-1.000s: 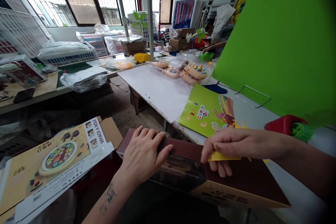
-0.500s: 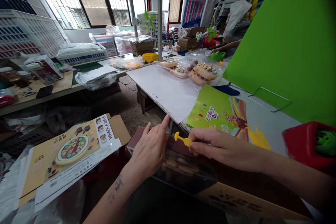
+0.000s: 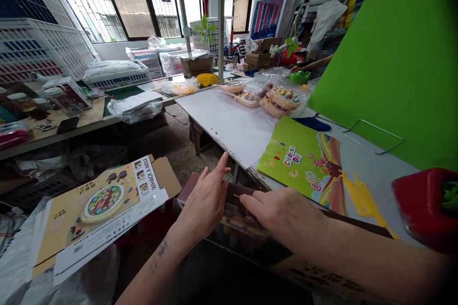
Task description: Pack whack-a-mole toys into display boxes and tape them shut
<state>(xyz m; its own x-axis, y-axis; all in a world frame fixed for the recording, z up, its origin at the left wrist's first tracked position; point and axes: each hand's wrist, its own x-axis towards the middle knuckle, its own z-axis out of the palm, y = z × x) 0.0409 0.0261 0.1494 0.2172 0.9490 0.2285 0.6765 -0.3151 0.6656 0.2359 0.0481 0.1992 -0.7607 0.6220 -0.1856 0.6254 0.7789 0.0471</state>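
A brown cardboard box with a clear window lies tilted in front of me. Several round pieces show dimly through its window. My left hand lies against the box's left part, index finger stretched out, holding nothing. Over the box's upper side, my right hand is bent down, its fingers closed at the box. Just a thin yellow tip of the small toy hammer shows by the right fingertips; the hand hides the rest.
A flattened Whack a Mole carton lies at left. On the white table are plastic-packed toys, a green Children's Day sheet, yellow pieces and a red container. A green panel stands at right; a co-worker's arm shows behind.
My right hand has moved down onto the box with the yellow toy hammer, which has gone almost out of sight. The left hand stays at the box, and the view has shifted slightly.
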